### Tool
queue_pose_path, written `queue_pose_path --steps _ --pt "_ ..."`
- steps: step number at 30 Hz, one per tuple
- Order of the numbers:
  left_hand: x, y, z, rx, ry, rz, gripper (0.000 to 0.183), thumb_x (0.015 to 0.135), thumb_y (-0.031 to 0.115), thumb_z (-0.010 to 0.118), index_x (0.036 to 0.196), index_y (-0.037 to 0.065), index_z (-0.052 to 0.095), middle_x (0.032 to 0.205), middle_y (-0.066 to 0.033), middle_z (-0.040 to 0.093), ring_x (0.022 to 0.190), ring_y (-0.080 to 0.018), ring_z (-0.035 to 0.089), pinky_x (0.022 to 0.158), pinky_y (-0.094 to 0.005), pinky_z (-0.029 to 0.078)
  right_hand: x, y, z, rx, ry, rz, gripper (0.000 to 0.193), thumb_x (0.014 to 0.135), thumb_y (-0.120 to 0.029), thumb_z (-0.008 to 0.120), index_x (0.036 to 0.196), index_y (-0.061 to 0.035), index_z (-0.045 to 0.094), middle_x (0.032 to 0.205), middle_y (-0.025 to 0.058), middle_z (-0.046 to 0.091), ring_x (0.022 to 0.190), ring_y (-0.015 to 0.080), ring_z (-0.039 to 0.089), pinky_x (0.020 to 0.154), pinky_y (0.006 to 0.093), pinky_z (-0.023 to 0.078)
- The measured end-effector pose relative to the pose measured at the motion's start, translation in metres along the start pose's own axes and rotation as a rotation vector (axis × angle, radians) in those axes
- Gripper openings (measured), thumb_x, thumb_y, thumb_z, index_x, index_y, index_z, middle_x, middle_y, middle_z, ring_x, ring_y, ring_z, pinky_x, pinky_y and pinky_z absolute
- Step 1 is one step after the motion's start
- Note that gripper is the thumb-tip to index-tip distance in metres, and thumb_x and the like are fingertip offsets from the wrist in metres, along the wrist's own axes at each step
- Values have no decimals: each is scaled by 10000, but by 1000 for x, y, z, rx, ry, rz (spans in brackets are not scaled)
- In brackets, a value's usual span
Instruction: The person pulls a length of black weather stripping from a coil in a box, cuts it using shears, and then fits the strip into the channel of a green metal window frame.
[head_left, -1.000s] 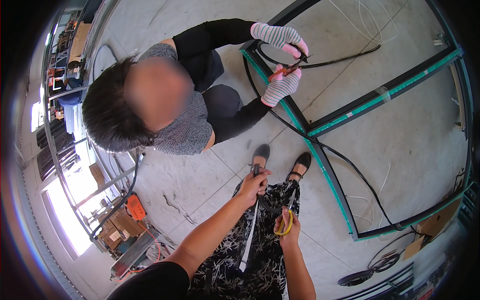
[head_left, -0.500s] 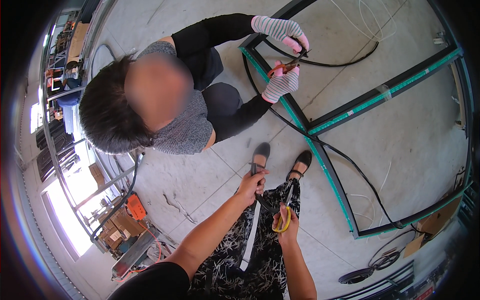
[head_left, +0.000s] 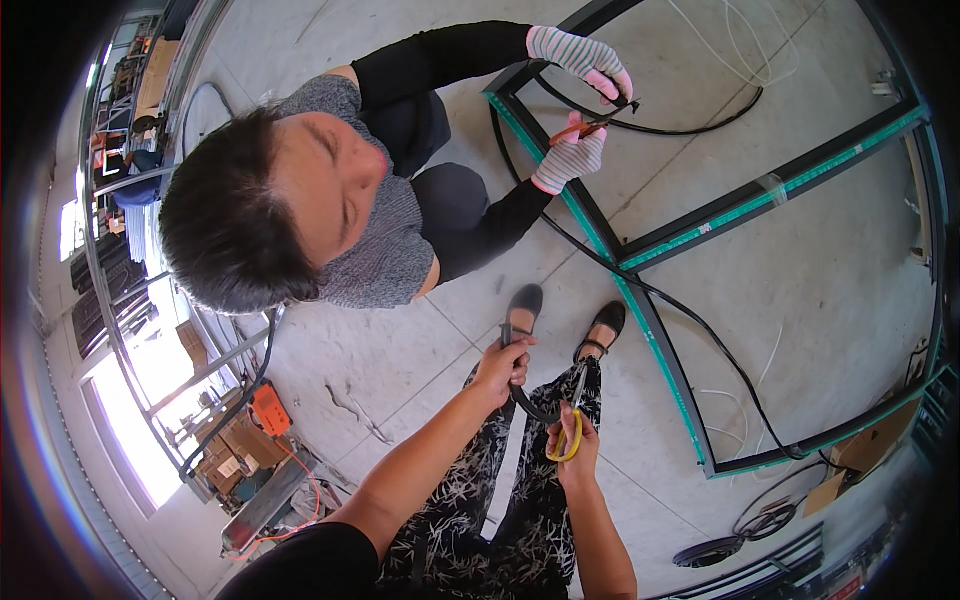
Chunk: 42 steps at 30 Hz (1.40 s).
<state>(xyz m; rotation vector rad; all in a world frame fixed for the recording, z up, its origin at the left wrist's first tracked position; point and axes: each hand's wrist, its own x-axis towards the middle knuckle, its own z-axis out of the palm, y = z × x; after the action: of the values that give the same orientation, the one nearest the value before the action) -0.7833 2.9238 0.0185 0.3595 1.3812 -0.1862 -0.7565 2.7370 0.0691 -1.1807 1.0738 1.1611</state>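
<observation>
My left hand (head_left: 504, 366) is closed round a black rubber strip (head_left: 528, 404), whose short end sticks up above the fist. The strip bends down toward my right hand (head_left: 578, 462), which grips yellow-handled scissors (head_left: 565, 440) with the blades pointing up and away from me. The strip's lower end meets my right hand's fingers; whether they pinch it is hard to see. Across from me a co-worker in striped gloves (head_left: 575, 160) holds orange-handled scissors (head_left: 578, 130) close to the tip of a black strip (head_left: 690, 130).
A large black frame with green edging (head_left: 660, 365) lies to the right, with a long black strip (head_left: 700, 320) trailing over it. A coil of black strip (head_left: 712, 550) rests on the floor at lower right. At left stand metal racks, cardboard boxes (head_left: 250, 440) and an orange box (head_left: 270, 410).
The co-worker's gloved hands have shifted slightly to the right, with the orange-handled scissors, and the head has turned. My own hands have barely moved.
</observation>
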Motion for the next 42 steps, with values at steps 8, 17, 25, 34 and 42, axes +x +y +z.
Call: queue_pose_path --steps 8,17,25,34,42 --pt "-2 3 -1 26 5 3 157 925 141 509 1036 47 570 658 20 438 460 -56 334 425 -210 266 0 -3 0 -18 -2 -7 339 867 -297 688 1110 -71 616 638 9 565 477 100 498 426 250 393" --pt "-5 -1 0 0 0 5 150 913 127 523 1029 35 553 666 6 452 454 -59 342 415 -207 255 -3 -4 2 12 -2 5 344 863 -299 691 1108 -72 609 638 9 562 479 107 500 426 250 388" --pt "-10 -2 10 18 -6 8 150 921 133 520 1035 38 540 669 8 454 456 -64 342 418 -215 255 -5 -5 -5 14 7 9 351 851 -314 703 1091 -77 607 639 6 556 487 106 498 426 249 383" --pt "-13 -7 12 41 -15 4 155 925 132 515 1039 30 542 670 8 455 458 -67 349 418 -218 260 -7 0 -10 18 3 -21 352 860 -314 693 1101 -73 605 636 6 549 495 102 497 428 245 384" --pt "-30 -6 23 51 17 8 138 923 127 519 1027 39 537 664 5 452 454 -65 346 415 -218 260 -16 -5 -13 36 9 -25 361 861 -323 691 1107 -74 602 638 10 543 491 107 492 431 248 386"
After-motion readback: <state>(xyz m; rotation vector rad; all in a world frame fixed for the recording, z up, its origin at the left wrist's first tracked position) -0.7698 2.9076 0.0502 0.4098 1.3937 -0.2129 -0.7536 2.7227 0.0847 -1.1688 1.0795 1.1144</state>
